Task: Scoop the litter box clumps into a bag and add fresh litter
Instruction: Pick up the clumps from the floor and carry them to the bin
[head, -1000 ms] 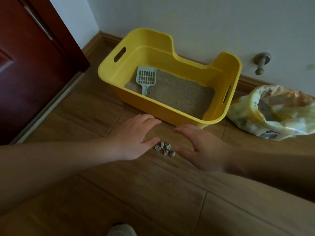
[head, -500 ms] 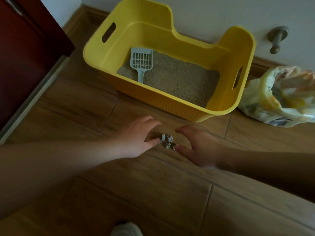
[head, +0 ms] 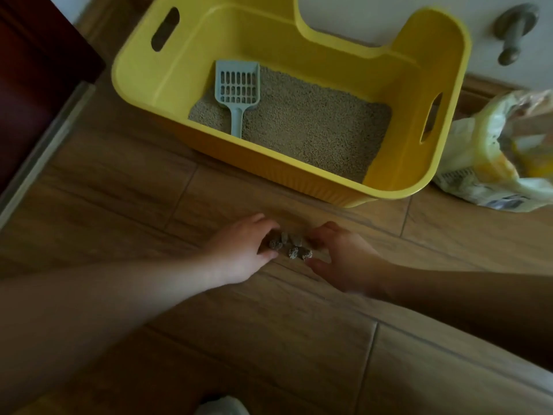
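Our cupped left hand (head: 239, 253) and right hand (head: 344, 262), grip loose, corral small grey litter clumps (head: 291, 247) on the wooden floor (head: 269, 339); bagging and fresh litter remain

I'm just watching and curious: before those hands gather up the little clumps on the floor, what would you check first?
1. Clumps bunched together on the floor: ok.
2. Left hand and right hand cupped on either side of them: ok.
3. Any clump already gripped: cannot tell.
4. Bag open and within reach: mouth looks open, reach cannot tell.
5. Scoop available: ok, lying in the litter box, untouched.
6. Stray clumps elsewhere: none visible.
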A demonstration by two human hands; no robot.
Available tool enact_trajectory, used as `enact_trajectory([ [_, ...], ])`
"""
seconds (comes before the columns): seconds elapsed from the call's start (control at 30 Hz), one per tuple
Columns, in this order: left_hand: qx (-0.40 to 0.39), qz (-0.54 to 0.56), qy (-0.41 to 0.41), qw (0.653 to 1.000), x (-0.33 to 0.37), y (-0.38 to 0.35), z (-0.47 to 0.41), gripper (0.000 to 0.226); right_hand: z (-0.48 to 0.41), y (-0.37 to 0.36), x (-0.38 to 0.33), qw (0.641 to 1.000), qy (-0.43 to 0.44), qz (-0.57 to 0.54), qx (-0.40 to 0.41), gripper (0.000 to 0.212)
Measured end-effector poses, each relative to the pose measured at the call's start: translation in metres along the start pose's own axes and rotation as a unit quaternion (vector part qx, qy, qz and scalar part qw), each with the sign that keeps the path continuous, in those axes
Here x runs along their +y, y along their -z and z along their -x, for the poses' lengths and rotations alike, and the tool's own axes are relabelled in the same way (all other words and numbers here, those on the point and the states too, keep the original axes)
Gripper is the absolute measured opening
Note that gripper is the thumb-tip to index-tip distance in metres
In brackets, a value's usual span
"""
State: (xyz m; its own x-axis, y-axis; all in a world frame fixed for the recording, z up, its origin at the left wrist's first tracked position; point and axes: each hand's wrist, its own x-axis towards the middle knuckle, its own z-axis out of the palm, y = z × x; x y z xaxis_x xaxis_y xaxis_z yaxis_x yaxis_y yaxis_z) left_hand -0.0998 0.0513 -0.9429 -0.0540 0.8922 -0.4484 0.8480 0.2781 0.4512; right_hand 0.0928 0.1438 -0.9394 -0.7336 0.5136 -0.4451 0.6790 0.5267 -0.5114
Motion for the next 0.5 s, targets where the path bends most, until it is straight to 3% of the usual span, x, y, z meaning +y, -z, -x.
enact_trajectory([
  [0.5,0.014,0.010,0.027,0.999,0.000,-0.015,-0.011,0.024,-0.014,-0.016,0.003,1.000,-0.012,0.013,0.014,0.024],
])
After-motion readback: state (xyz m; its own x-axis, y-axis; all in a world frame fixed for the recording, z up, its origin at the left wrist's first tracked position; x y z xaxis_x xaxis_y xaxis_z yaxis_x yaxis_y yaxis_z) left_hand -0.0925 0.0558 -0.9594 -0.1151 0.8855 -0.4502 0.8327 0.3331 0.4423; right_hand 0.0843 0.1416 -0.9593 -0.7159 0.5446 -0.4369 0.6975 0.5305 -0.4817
